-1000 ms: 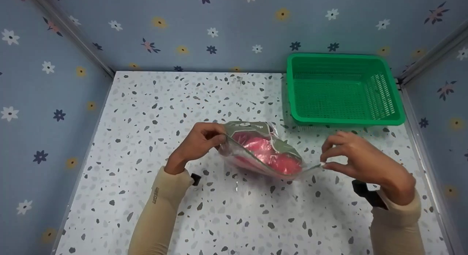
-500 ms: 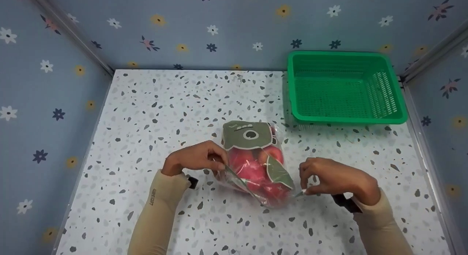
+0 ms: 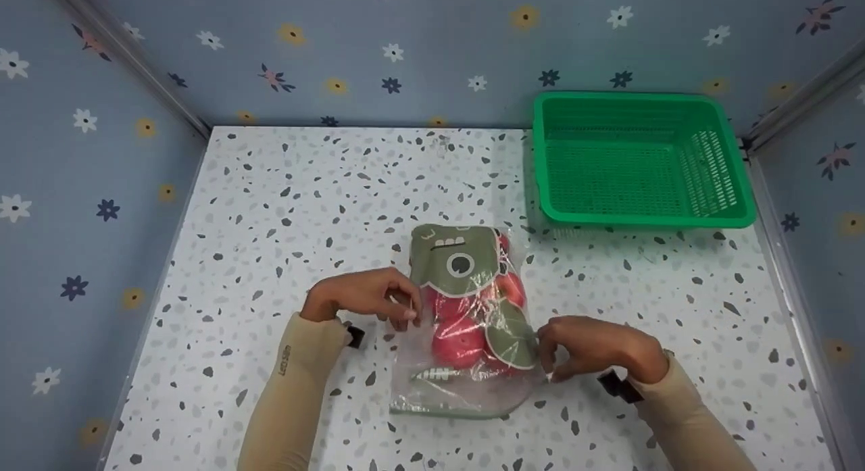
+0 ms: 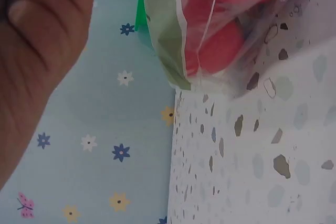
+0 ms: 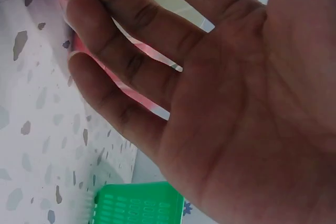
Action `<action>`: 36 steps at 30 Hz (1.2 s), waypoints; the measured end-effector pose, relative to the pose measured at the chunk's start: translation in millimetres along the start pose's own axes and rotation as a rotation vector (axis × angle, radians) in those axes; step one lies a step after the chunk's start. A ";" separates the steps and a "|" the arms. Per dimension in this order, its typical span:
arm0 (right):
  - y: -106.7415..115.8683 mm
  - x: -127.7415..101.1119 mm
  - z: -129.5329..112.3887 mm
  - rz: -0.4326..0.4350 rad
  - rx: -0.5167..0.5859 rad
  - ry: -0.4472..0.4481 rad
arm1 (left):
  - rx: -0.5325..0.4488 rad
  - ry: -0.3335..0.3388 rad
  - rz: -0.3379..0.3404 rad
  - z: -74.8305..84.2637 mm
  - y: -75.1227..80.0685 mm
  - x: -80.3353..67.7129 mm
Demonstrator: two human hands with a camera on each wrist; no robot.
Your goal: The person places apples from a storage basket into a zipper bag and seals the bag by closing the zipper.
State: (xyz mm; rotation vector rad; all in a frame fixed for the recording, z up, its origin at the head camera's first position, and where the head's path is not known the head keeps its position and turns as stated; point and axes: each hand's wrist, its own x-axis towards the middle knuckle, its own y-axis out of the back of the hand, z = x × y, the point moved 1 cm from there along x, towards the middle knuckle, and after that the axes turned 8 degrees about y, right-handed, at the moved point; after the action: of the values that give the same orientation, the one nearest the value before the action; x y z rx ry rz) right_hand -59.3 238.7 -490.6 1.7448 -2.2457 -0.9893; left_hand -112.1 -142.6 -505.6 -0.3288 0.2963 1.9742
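Observation:
A clear zip bag (image 3: pixel 466 390) with a green cartoon print lies flat on the speckled table. Inside show several round red fruits (image 3: pixel 458 342), which look like apples. My left hand (image 3: pixel 372 295) is at the bag's left side, fingers loosely bent with the tips right by its edge. On the other side, my right hand (image 3: pixel 595 346) pinches the bag's lower right corner between thumb and fingertips. The right wrist view shows the remaining fingers (image 5: pixel 121 87) of that hand stretched out in front of the bag. The bag's mouth edge points toward my body.
A green plastic basket (image 3: pixel 642 217) stands at the back right, against the wall. Flowered panels (image 3: pixel 392 59) enclose the white speckled table (image 3: pixel 304 180) at the back and both sides.
The raised mouth of the bag has come down toward me and now lies flat. My left hand has let go of its edge; my right hand has moved left and nearer my body.

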 end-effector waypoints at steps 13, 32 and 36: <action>30.2 50.3 51.2 0.651 -0.144 -0.298 | -0.095 0.279 0.871 -21.3 29.6 43.3; 50.5 105.6 64.4 0.867 -0.191 -0.473 | 0.010 0.309 1.042 -30.6 46.9 60.5; 62.5 115.6 57.6 0.897 -0.284 -0.496 | 0.007 0.251 1.172 -27.9 55.2 63.0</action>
State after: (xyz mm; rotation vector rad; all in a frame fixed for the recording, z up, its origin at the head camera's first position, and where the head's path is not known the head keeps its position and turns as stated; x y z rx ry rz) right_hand -175.1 165.2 -532.7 0.2780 -2.5433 -1.4557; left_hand -184.9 -121.7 -551.0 -0.4535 0.7819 3.0761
